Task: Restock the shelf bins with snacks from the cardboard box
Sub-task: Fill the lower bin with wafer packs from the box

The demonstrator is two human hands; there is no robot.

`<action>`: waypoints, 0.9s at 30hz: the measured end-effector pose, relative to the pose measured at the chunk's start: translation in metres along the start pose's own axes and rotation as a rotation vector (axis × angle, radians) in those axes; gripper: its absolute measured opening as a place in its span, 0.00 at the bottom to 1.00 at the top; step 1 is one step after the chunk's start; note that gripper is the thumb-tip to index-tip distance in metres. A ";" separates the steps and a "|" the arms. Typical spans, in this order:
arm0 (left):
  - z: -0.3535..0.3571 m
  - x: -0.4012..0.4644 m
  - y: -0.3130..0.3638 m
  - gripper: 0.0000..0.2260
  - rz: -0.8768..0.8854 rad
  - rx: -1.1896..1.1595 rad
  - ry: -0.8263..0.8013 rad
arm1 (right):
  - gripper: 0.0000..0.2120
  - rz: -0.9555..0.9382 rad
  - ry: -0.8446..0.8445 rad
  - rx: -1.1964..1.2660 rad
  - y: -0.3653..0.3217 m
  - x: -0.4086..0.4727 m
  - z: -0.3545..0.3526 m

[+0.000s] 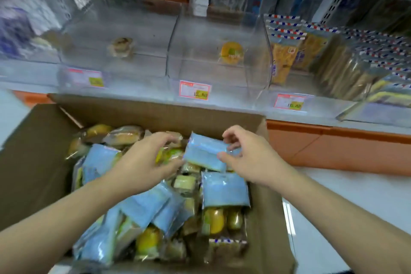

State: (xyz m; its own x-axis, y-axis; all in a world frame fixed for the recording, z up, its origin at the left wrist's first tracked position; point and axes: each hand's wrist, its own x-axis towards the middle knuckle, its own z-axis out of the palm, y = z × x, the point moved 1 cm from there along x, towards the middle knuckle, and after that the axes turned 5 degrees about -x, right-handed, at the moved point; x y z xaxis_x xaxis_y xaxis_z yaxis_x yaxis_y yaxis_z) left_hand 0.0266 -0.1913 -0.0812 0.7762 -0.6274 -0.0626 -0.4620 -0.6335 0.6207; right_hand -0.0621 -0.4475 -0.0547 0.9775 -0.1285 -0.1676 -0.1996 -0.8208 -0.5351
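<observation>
**Both hands in the snack box, a blue packet between them**

The blue packet sits above the far middle of the cardboard box, its long side running left to right and its flat face tilted up toward the camera. The right hand pinches its right edge between thumb and fingertips. The left hand has its fingers curled around a yellow-green packet just left of the blue one.

The box stands in front of a white shelf with an orange base panel; a pale floor shows to the right.

The box holds a loose heap of blue packets and clear-wrapped yellow and brown cakes. On the shelf stand clear bins with price tags on their fronts. The left bin holds one brownish cake, the middle bin one orange round cake, and the right bin is packed with upright striped-edged packets.
</observation>
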 end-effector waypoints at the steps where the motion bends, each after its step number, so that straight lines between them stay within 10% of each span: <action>1: 0.003 -0.010 -0.017 0.26 -0.059 0.035 -0.051 | 0.18 0.018 -0.079 -0.052 -0.002 0.001 0.016; 11: 0.050 -0.053 -0.102 0.37 -0.109 0.296 -0.435 | 0.33 0.132 -0.442 -0.148 -0.032 0.003 0.150; 17: 0.044 -0.039 -0.106 0.24 -0.025 0.531 -0.402 | 0.10 0.222 -0.437 -0.101 -0.035 0.006 0.198; 27: -0.023 -0.020 -0.046 0.12 0.015 0.172 -0.236 | 0.03 0.116 -0.272 0.193 -0.060 0.004 0.077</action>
State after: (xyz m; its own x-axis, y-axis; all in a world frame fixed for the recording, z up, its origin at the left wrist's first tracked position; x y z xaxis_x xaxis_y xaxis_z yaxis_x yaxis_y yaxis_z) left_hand 0.0421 -0.1389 -0.0904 0.6567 -0.7124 -0.2474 -0.5541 -0.6784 0.4826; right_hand -0.0516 -0.3558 -0.0866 0.8985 -0.0402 -0.4372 -0.3429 -0.6861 -0.6417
